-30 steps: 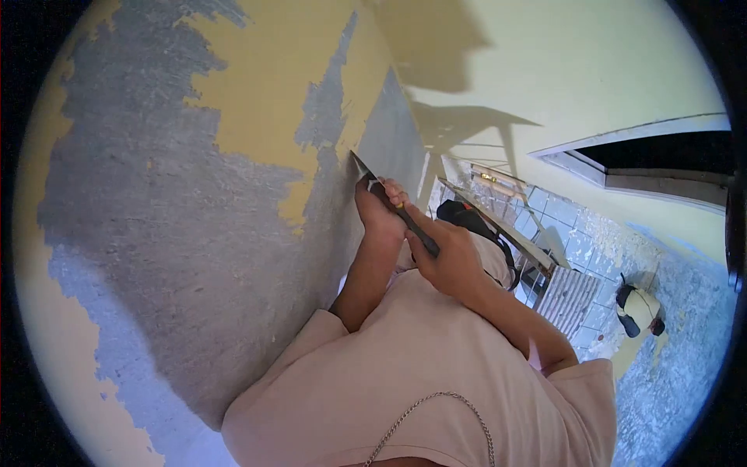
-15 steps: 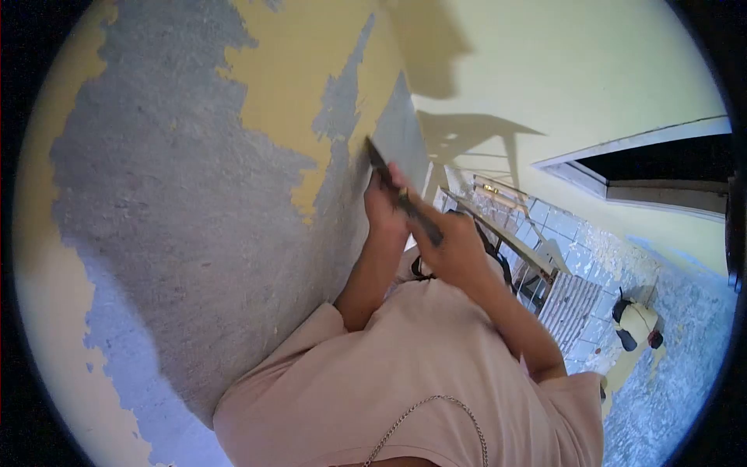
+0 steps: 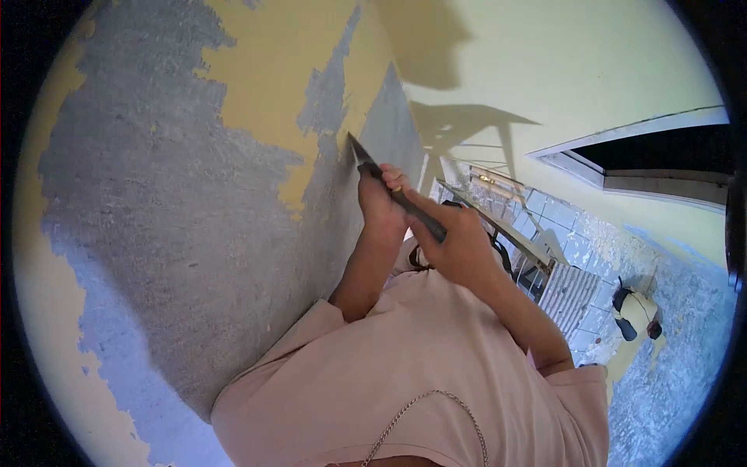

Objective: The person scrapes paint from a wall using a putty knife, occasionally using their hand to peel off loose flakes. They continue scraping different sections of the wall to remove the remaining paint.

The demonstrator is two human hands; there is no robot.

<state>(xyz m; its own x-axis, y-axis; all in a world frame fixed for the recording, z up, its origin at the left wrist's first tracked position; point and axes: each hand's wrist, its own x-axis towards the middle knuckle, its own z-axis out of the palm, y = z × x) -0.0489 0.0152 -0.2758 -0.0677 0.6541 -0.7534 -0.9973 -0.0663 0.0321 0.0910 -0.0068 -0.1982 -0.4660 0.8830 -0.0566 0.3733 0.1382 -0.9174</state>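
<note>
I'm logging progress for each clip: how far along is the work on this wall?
Apparently partway. Looks done: a broad grey area where no yellow coating shows. In hand: the left hand and right hand grip a bladed tool, its tip by the wall. Seemingly left: ragged-edged yellow coating higher up. Whether all of it must go, I can't tell.

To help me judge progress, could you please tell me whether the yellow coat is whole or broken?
Broken: the yellow coat has ragged edges, with grey wall surface showing between its patches.
</note>
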